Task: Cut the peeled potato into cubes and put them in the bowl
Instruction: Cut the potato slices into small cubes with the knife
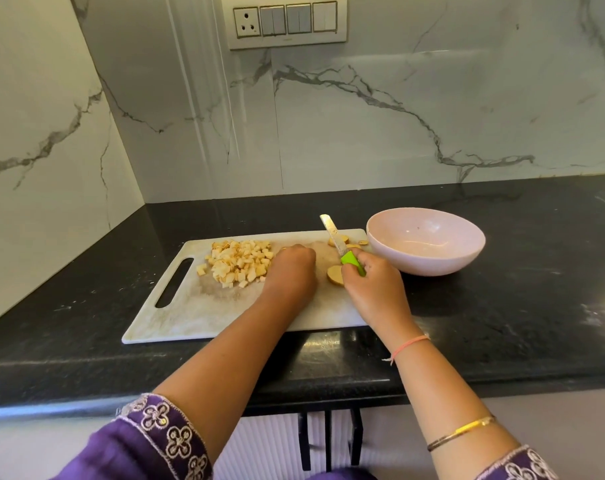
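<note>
A white cutting board (204, 313) lies on the black counter. A heap of potato cubes (240, 263) sits on its far left part. My left hand (292, 271) rests palm down on the board just right of the heap, fingers curled; what lies beneath it is hidden. My right hand (374, 289) grips a green-handled knife (337, 239), blade pointing away over the board's far right corner. A potato slice (335, 274) lies between my hands. A few more slices (349, 241) lie near the blade. The pink bowl (426, 242) stands right of the board and looks empty.
The black counter (502, 323) runs to a marble wall corner at the left. A switch panel (285, 22) sits on the back wall. Dark handles (327, 441) hang on the cabinet front below the counter edge.
</note>
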